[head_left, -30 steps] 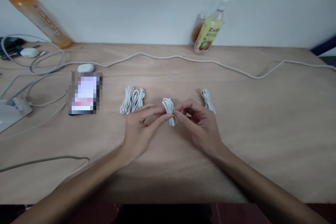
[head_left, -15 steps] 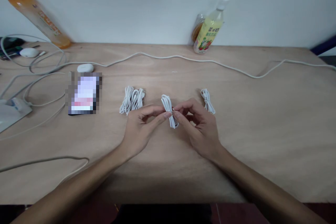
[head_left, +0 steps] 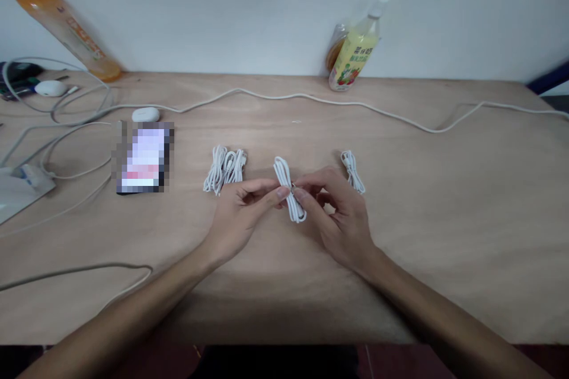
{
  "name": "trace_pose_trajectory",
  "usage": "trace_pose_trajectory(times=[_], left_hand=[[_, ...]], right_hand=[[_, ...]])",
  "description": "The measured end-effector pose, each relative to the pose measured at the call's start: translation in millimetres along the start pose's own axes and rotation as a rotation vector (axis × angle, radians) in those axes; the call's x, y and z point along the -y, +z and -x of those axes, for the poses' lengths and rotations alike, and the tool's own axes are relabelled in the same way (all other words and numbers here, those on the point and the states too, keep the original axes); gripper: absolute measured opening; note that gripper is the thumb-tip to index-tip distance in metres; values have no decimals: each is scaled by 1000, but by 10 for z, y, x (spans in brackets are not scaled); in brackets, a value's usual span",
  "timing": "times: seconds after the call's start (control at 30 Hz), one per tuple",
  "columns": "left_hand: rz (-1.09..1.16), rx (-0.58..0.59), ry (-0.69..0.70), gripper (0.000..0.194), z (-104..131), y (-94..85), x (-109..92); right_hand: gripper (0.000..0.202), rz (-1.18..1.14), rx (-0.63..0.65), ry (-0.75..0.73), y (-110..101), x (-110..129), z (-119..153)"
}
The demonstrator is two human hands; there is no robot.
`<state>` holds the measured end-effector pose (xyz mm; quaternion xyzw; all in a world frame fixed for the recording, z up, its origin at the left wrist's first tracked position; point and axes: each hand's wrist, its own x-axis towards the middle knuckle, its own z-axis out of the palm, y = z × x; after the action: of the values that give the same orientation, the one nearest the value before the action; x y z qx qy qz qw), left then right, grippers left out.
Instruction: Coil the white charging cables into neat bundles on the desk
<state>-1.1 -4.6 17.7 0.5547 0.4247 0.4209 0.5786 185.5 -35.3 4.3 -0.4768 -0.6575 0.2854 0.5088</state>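
Note:
A white charging cable (head_left: 297, 208), coiled into a narrow bundle, is held slanted above the table between my hands. The thumb and fingers of my left hand (head_left: 249, 210) pinch its middle from the left. From the right, the closed fingertips of my right hand (head_left: 335, 207) press at the same spot, on what looks like a thin tie, mostly hidden by the fingers. Just beyond my left hand lie white cable bundles (head_left: 217, 169), side by side. Another tied white cable bundle (head_left: 352, 172) rests beyond my right hand.
A phone (head_left: 144, 157) and a white earbud case (head_left: 146, 115) lie at left, near tangled cables. One long white cable (head_left: 306, 96) crosses the table's back. Against the wall lean a yellow drink bottle (head_left: 353, 56) and an orange one (head_left: 75, 35). A small white loop (head_left: 296, 122) lies mid-table.
The held cable bundle has turned slightly, and its lower end now shows more fully, nearer to me. Both hands stay almost in place, still pinching at its middle.

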Motion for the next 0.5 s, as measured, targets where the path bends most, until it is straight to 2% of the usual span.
trace_pose_trajectory(times=[0.2, 0.5], left_hand=[[44, 65, -40, 20, -14, -27, 62], [16, 69, -45, 22, -24, -30, 58]], right_hand=[[11, 34, 12, -17, -15, 17, -24], [11, 5, 36, 14, -15, 26, -32]])
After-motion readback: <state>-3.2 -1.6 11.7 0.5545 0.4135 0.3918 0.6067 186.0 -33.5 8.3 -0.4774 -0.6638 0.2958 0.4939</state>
